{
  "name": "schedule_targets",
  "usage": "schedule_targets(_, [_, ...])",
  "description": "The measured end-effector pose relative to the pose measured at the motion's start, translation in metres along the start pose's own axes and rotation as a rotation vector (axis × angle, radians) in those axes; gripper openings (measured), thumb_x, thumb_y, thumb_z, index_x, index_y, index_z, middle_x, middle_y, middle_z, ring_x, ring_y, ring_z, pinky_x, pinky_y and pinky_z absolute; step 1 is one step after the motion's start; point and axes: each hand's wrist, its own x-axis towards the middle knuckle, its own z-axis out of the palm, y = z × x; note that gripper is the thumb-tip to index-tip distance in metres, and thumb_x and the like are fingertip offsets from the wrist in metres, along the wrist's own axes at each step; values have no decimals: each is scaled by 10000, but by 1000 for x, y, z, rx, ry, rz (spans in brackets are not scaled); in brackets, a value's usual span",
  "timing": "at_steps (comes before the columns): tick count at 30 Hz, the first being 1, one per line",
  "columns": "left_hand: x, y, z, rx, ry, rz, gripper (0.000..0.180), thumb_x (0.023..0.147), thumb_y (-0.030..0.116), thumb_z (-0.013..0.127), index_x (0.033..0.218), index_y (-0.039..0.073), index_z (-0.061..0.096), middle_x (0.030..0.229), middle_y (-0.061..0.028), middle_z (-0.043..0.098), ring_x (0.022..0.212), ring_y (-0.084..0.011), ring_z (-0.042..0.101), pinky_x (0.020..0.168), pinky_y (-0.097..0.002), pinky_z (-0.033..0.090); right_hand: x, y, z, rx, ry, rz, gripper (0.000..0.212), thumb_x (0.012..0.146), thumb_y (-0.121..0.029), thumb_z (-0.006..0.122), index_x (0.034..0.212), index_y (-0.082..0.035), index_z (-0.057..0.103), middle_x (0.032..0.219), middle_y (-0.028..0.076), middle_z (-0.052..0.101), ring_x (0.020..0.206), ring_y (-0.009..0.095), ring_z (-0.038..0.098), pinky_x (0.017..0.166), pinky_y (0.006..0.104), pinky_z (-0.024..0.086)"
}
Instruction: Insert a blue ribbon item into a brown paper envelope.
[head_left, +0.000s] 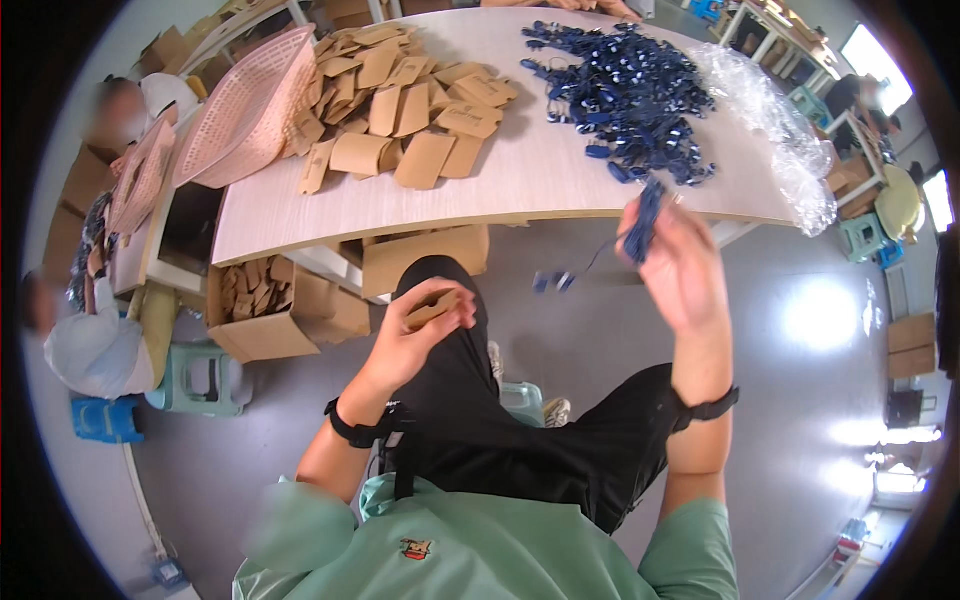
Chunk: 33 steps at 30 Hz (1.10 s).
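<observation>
My left hand (415, 335), above my left knee, is closed around a small brown cardboard pillow box (432, 308). My right hand (685, 270) is raised by the table's front edge and grips a bundled dark blue cable (645, 222). One end of that cable, with a connector (553, 281), dangles to the left, slightly blurred. Beyond the right hand lies a heap of similar dark blue cables (630, 95) on the table. A pile of flattish brown cardboard pillow boxes (400, 105) covers the table's left half.
The pale table (400, 218) curves across in front of me. On its left stands a pink plastic basket (250, 110); clear plastic wrap (790, 150) lies at its right edge. An open carton (270, 310) of cardboard pieces sits below. Other people work at the left, right and far side.
</observation>
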Motion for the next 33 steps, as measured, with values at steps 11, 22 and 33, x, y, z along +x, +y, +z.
schedule_targets(11, [5, 17, 86, 372, 72, 388, 254, 829, -6, 723, 1046, -38, 594, 1030, -106, 622, 925, -172, 616, 841, -293, 495, -52, 80, 36, -150, -32, -169, 190, 884, -62, 696, 1011, 79, 685, 1013, 78, 593, 922, 142, 560, 835, 283, 452])
schedule_targets(22, [9, 12, 97, -258, -200, -110, 257, 947, 137, 575, 1132, -41, 590, 919, -121, 669, 839, -215, 664, 741, -351, 547, -55, 57, 15, 245, -136, -103, 403, 936, 3, 596, 1316, 32, 466, 987, 133, 593, 725, 225, 647, 645, 322, 540])
schedule_targets(33, [7, 2, 96, -166, -182, -124, 249, 923, 113, 637, 1117, -37, 595, 935, -122, 677, 834, -212, 669, 732, -356, 555, -65, 60, 10, 118, 49, -177, 139, 854, -3, 729, 939, 44, 631, 845, 104, 660, 641, 115, 628, 536, 222, 504])
